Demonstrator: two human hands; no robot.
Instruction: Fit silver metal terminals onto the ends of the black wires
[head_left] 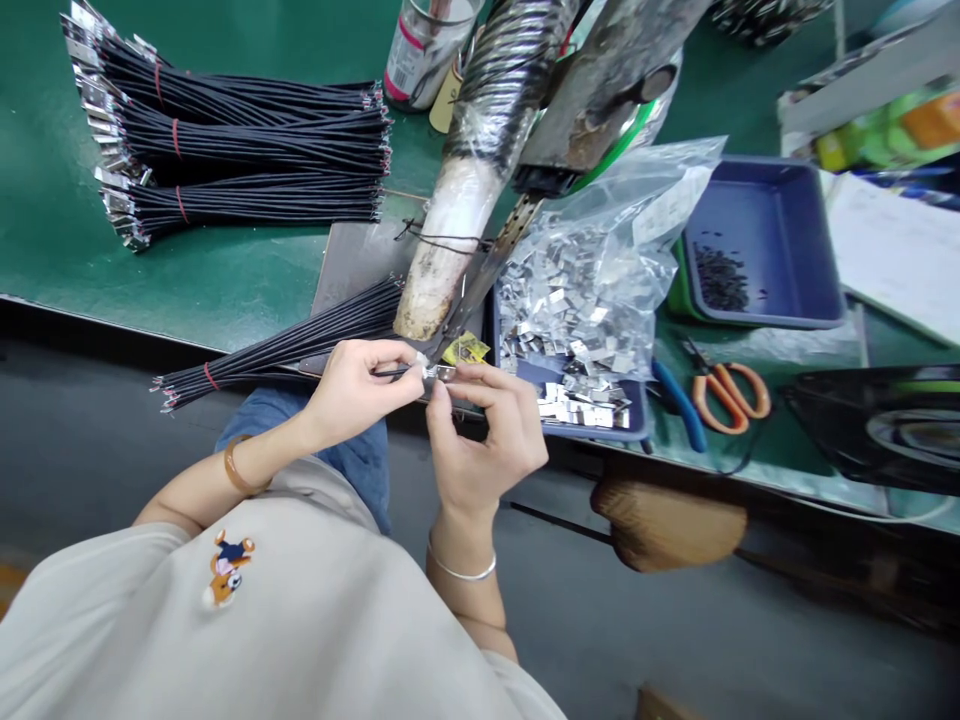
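My left hand (367,385) pinches a black cable (391,373) close to its end. Facing it, my right hand (491,425) grips a small metal connector shell (442,372) between thumb and fingertips. Shell and cable end meet between the two hands; whether they are joined I cannot tell. Behind my left hand lies a bundle of black cables (330,328) tied with a red band. Just right of my right hand, loose metal shells (585,412) fill the front of a blue tray (637,420), beneath an open plastic bag (622,230) of more shells.
Banded cable bundles (247,140) lie at the back left. A wrapped duct (450,230) comes down right above my hands, beside a metal arm (592,90). To the right are a blue bin (787,240) with small dark parts, orange-handled scissors (731,395) and blue-handled pliers (679,405).
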